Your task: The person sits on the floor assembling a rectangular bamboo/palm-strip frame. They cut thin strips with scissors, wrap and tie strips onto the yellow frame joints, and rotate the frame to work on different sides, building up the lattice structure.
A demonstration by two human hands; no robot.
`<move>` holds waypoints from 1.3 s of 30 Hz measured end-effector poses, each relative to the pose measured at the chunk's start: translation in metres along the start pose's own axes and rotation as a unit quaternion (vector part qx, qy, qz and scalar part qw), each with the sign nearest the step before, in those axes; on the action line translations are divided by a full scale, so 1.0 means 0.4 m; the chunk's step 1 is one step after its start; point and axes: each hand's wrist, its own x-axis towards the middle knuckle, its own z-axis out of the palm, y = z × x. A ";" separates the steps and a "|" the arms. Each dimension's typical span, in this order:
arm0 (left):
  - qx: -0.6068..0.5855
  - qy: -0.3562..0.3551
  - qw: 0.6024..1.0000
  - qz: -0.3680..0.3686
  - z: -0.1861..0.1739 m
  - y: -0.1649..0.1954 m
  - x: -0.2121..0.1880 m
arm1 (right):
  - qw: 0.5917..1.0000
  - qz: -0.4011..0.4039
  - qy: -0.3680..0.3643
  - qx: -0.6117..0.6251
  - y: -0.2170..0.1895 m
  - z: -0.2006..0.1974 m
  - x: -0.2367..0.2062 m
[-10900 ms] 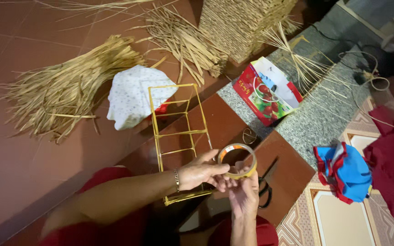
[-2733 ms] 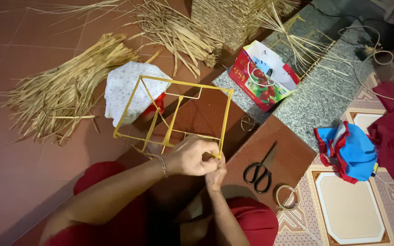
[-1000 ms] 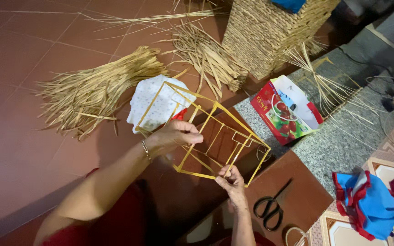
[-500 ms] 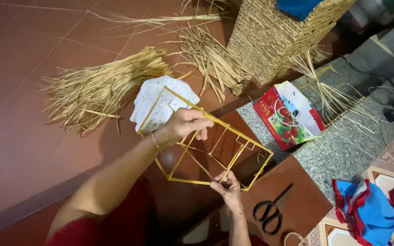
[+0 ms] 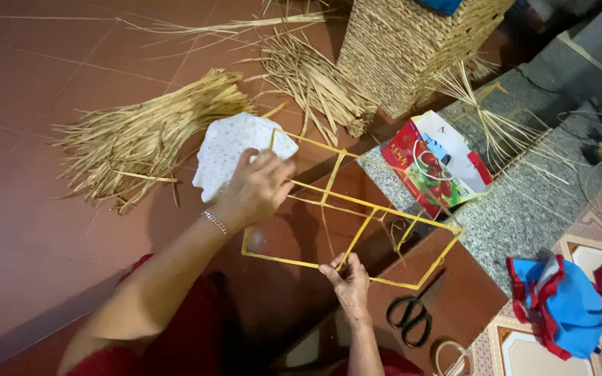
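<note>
Both hands, left hand (image 5: pixel 256 188) and right hand (image 5: pixel 346 275), grip a box-shaped yellow wire frame (image 5: pixel 357 223), tilted, its sides open.

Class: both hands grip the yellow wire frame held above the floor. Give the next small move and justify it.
Probably turn the yellow wire frame a little further: the left hand grips its upper bars and the right hand pinches its lower edge, so it hangs tilted, with no side facing the person squarely.
</note>
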 end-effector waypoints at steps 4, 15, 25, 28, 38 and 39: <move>-0.066 -0.216 0.974 0.032 0.080 -0.038 -0.058 | 0.990 -0.071 0.015 -0.119 -0.011 -0.015 -0.006; -0.395 -0.280 0.839 -0.247 0.090 -0.120 -0.104 | 0.989 -0.079 -0.045 -0.115 -0.020 -0.010 -0.012; -0.491 -0.405 0.722 -0.271 0.217 0.032 -0.080 | 0.968 -0.138 -0.063 -0.199 -0.013 0.018 -0.030; -0.580 -0.404 0.634 -0.314 0.261 0.034 -0.108 | 0.955 -0.178 -0.074 -0.224 -0.001 0.017 -0.031; -0.508 -0.286 0.775 -0.246 0.283 0.031 -0.132 | 0.956 -0.169 -0.079 -0.227 0.001 0.030 -0.035; -0.491 -0.221 0.815 -0.214 0.272 0.046 -0.132 | 0.959 -0.156 -0.079 -0.223 -0.001 0.032 -0.038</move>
